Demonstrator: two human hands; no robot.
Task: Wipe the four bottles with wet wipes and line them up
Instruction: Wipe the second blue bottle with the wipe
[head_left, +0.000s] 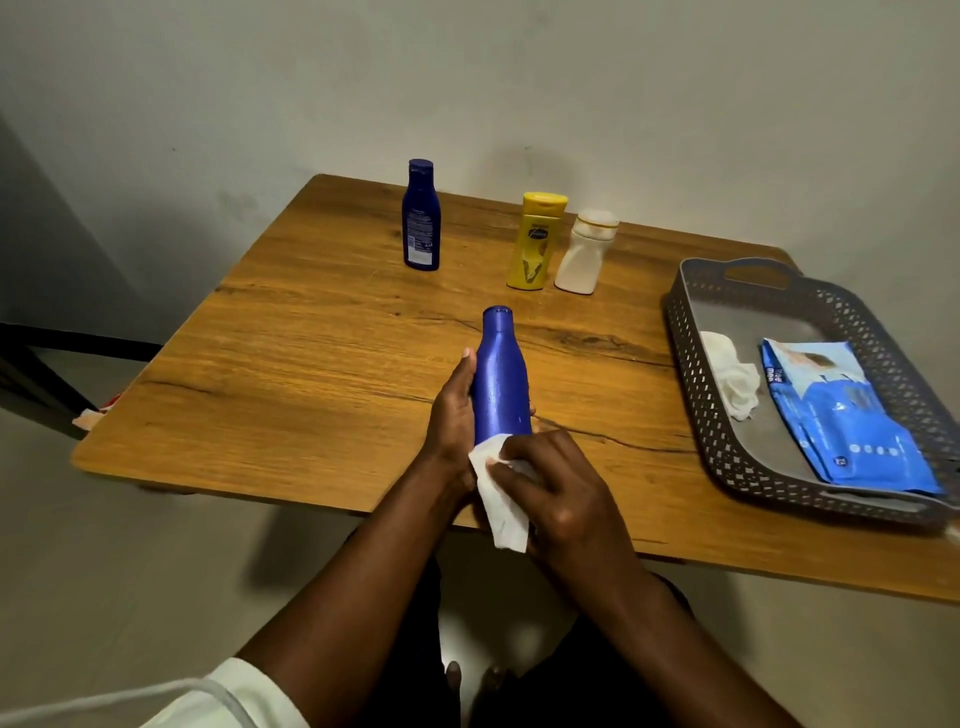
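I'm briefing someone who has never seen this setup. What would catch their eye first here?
First the bright blue bottle at the centre, gripped by the left hand while the right hand presses a white wipe to its base. Then the three bottles standing at the far edge: dark blue bottle, yellow bottle, white bottle. On the right, a grey basket holds a blue wipes pack.

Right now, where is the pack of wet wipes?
The pack of wet wipes lies flat in the grey basket at the table's right edge, beside a crumpled used wipe.
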